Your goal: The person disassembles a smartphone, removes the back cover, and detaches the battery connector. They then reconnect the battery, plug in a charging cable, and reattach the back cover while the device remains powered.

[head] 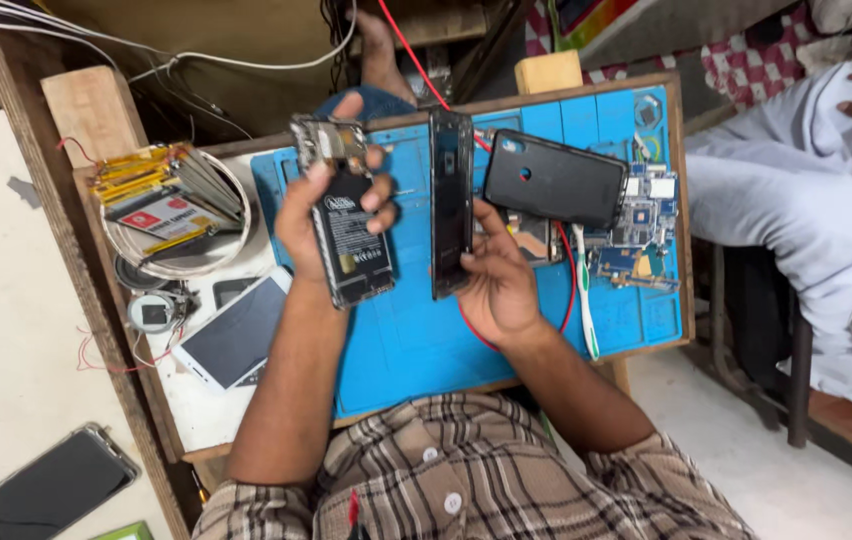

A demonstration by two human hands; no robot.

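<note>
My left hand [318, 205] grips an opened phone body [348, 215] with its black battery and bare circuit board facing up, held above the blue work mat [416, 340]. To its right my right hand [496, 285] holds a black phone screen or frame [451, 200] upright on its edge, thumb and fingers at its lower end. The two parts are a few centimetres apart.
A black phone back cover [556, 180] and loose circuit boards [641, 225] lie at the mat's right. A round tin of batteries [171, 210], a white phone [236, 335] and a white toothbrush [584, 300] lie nearby. Another person in white [796, 200] sits at right.
</note>
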